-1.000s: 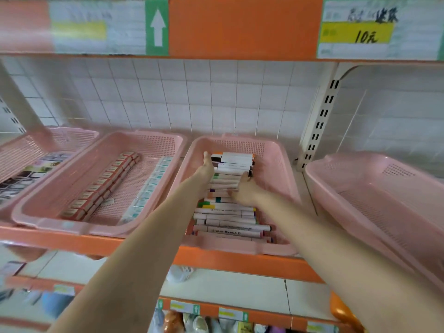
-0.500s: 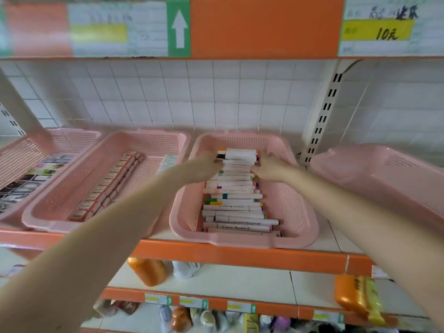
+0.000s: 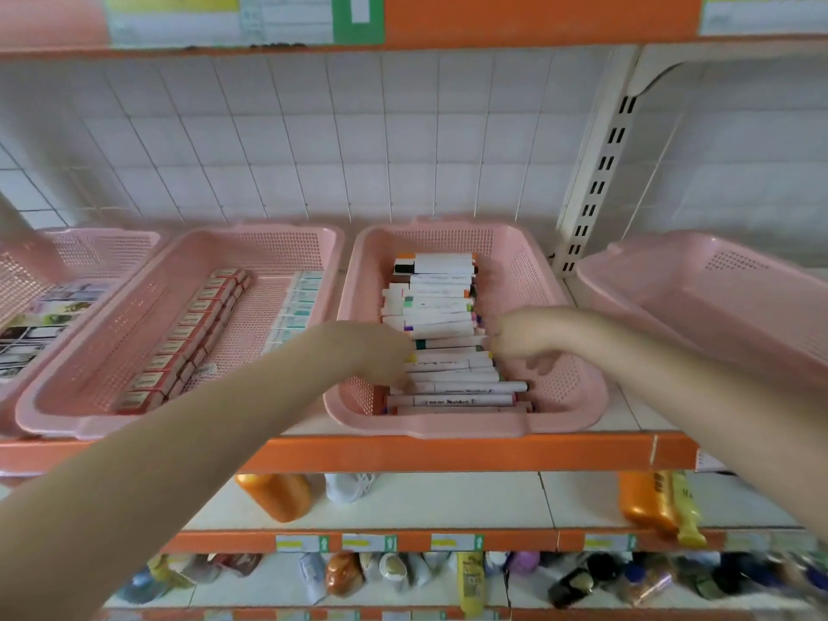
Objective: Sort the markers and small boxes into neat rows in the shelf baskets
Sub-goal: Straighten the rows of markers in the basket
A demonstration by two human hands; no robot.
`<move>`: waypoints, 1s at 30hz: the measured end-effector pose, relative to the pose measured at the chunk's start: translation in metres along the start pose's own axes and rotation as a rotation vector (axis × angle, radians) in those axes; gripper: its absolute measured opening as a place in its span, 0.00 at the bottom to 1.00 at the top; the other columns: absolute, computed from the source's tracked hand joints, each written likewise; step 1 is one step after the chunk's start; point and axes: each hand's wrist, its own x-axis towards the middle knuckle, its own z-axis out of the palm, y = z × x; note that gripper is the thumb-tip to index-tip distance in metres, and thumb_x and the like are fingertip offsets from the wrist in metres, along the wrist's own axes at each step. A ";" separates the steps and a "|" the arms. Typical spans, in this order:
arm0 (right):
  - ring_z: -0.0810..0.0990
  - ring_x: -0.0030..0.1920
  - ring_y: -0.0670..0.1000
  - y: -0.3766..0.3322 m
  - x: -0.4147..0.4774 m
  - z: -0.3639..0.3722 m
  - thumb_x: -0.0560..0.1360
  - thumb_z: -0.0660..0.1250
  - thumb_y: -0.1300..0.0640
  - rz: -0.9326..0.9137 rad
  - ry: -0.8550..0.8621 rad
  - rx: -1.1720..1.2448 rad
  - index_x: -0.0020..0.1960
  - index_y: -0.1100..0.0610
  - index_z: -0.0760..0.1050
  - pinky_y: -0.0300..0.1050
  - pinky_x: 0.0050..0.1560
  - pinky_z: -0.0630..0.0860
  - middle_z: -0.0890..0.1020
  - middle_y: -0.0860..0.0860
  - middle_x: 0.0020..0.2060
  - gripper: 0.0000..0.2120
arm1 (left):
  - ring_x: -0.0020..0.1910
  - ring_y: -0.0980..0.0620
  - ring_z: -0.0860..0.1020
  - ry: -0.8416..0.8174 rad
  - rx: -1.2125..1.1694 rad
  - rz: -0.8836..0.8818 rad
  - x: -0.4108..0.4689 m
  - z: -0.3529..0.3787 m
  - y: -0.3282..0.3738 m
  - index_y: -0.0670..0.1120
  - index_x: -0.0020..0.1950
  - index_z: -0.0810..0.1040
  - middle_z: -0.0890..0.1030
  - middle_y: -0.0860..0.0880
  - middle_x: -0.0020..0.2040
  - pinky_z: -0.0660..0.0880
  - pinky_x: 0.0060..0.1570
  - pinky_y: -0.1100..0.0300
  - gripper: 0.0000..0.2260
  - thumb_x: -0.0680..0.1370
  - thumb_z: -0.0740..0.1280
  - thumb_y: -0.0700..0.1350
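Both grips have come back from the far end of the marker row toward its middle since the earlier frames. The left grip (image 3: 381, 351) is touching the left ends of the markers (image 3: 441, 324). The right grip (image 3: 524, 338) is sitting at their right ends. Motion blur is hiding the fingers, so I cannot tell whether either grip is closing on a marker or merely pressing.

The markers are lying crosswise in a stacked row in the centre basket (image 3: 448, 425), at centre frame. The small boxes (image 3: 197, 333) are lying in rows in the neighbouring basket (image 3: 251, 237), left of centre.

Judgement: the markers are looking light, stiff and smooth-barrelled, so they are likely to roll or slide. Squeezing the row from both ends, or taking single markers mid-barrel, is appearing the sound hold.
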 end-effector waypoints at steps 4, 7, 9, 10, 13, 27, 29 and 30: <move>0.83 0.47 0.61 -0.003 -0.011 0.011 0.81 0.52 0.52 0.058 -0.055 0.009 0.64 0.64 0.69 0.53 0.49 0.80 0.79 0.63 0.56 0.19 | 0.45 0.48 0.75 -0.032 0.048 0.025 0.000 0.002 0.001 0.41 0.60 0.74 0.79 0.46 0.50 0.74 0.41 0.58 0.16 0.78 0.65 0.50; 0.79 0.55 0.60 -0.015 -0.020 0.020 0.81 0.51 0.52 0.060 0.019 -0.055 0.60 0.64 0.74 0.52 0.56 0.77 0.79 0.61 0.56 0.20 | 0.50 0.47 0.77 -0.016 0.046 0.045 0.001 0.004 0.003 0.42 0.67 0.71 0.77 0.45 0.60 0.75 0.38 0.60 0.20 0.77 0.66 0.47; 0.79 0.57 0.61 -0.021 -0.026 0.019 0.82 0.51 0.53 0.027 0.008 -0.036 0.61 0.66 0.73 0.54 0.57 0.77 0.79 0.62 0.57 0.21 | 0.39 0.51 0.75 -0.013 0.044 0.051 -0.001 0.003 0.002 0.42 0.65 0.72 0.77 0.45 0.56 0.68 0.24 0.65 0.17 0.77 0.66 0.45; 0.79 0.56 0.62 -0.022 -0.028 0.017 0.82 0.51 0.53 0.021 0.001 -0.011 0.61 0.67 0.73 0.54 0.56 0.77 0.79 0.63 0.57 0.20 | 0.36 0.52 0.73 -0.009 0.040 0.050 -0.001 0.002 0.000 0.42 0.63 0.73 0.77 0.46 0.53 0.66 0.21 0.66 0.16 0.77 0.66 0.44; 0.83 0.45 0.60 -0.017 -0.031 0.002 0.82 0.51 0.57 0.066 0.026 0.085 0.63 0.66 0.71 0.49 0.46 0.80 0.79 0.63 0.56 0.17 | 0.47 0.47 0.77 0.022 0.062 0.074 0.002 0.004 -0.008 0.42 0.63 0.73 0.78 0.46 0.56 0.78 0.40 0.59 0.15 0.77 0.65 0.44; 0.82 0.45 0.55 -0.003 -0.037 0.019 0.81 0.55 0.54 0.121 -0.054 0.189 0.59 0.58 0.71 0.52 0.53 0.80 0.81 0.60 0.53 0.12 | 0.60 0.48 0.74 0.049 -0.027 0.180 0.001 -0.009 -0.019 0.49 0.71 0.68 0.75 0.49 0.64 0.70 0.54 0.60 0.22 0.77 0.67 0.46; 0.82 0.42 0.55 -0.003 -0.037 0.014 0.81 0.52 0.59 0.135 0.032 0.256 0.68 0.64 0.65 0.51 0.52 0.80 0.78 0.63 0.56 0.17 | 0.58 0.49 0.74 0.082 -0.077 0.189 0.003 -0.010 -0.020 0.49 0.70 0.69 0.76 0.49 0.63 0.70 0.52 0.60 0.21 0.78 0.67 0.45; 0.82 0.42 0.54 -0.004 -0.036 0.012 0.81 0.52 0.61 0.141 0.086 0.262 0.70 0.65 0.63 0.51 0.52 0.80 0.78 0.62 0.56 0.18 | 0.58 0.49 0.74 0.102 -0.097 0.200 0.004 -0.009 -0.018 0.48 0.70 0.69 0.76 0.49 0.62 0.71 0.53 0.59 0.21 0.78 0.67 0.45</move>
